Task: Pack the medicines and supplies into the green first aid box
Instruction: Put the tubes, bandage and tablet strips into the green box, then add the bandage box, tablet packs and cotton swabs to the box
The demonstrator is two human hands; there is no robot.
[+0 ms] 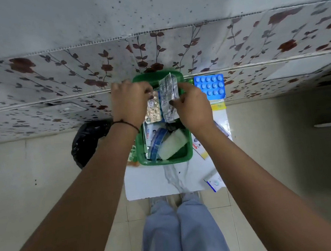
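Note:
The green first aid box (189,153) stands open on a small white table (149,182). Inside it lie a white gauze roll (174,144), a blue-and-white packet (158,139) and other packs. Over the box, my left hand (129,102) pinches a foil strip of pale round tablets (153,111). My right hand (193,107) grips a silver foil blister strip (168,97), held upright beside the tablet strip. A blue blister pack of round tablets (210,86) lies to the right of the box.
Flat medicine cartons (200,146) and a yellow-edged packet (217,106) lie right of the box. A small white box (214,182) sits at the table's right front corner. An orange-green bottle (132,155) is left of the box. A black bag (88,141) is on the floor.

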